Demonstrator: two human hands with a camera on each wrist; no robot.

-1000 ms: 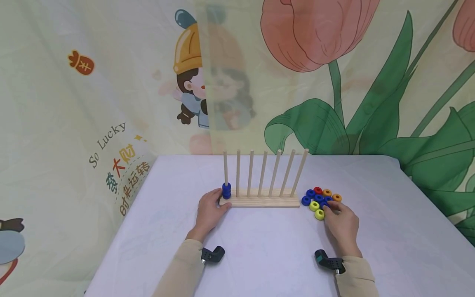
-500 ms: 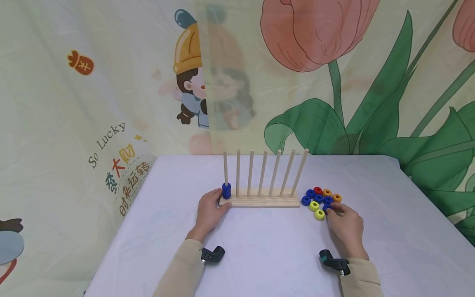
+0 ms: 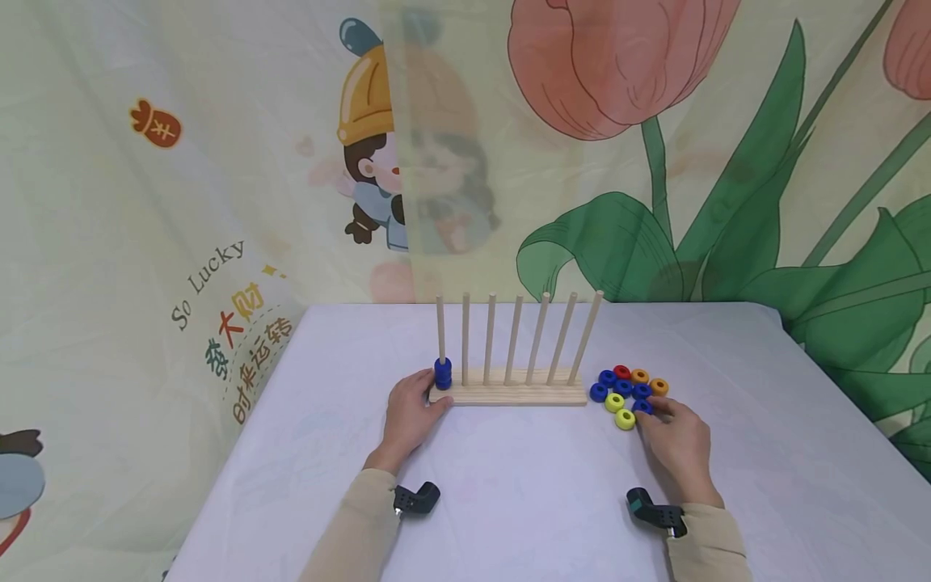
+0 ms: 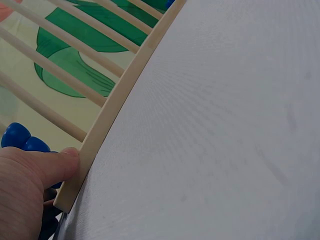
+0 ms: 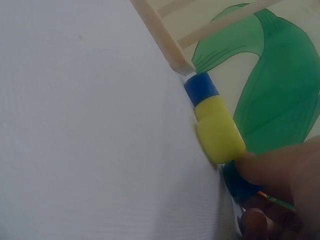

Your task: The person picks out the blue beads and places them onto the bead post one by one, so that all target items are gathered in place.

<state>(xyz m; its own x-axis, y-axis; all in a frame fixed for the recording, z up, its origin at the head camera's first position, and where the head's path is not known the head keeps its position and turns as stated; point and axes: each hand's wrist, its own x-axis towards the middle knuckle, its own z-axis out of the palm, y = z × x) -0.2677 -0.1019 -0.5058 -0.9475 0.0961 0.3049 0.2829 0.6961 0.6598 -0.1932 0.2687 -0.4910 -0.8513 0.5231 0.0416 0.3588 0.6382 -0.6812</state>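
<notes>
While the left hand (image 3: 409, 414) grips the left end of the wooden rack (image 3: 509, 398), thumb on the front edge of its base, the right hand (image 3: 680, 440) pinches a blue ring (image 3: 640, 410) between thumb and fingers. Rack stands toward the back edge of the table (image 3: 524, 501), with stacked blue rings (image 3: 443, 375) on the leftmost of its seven pegs (image 3: 515, 339). Just off its right end, toward the table's back right corner, lie four more loose blue rings (image 3: 622, 394), a red ring (image 3: 616, 373), two orange rings (image 3: 634, 377) and two yellow rings (image 3: 625, 425).
</notes>
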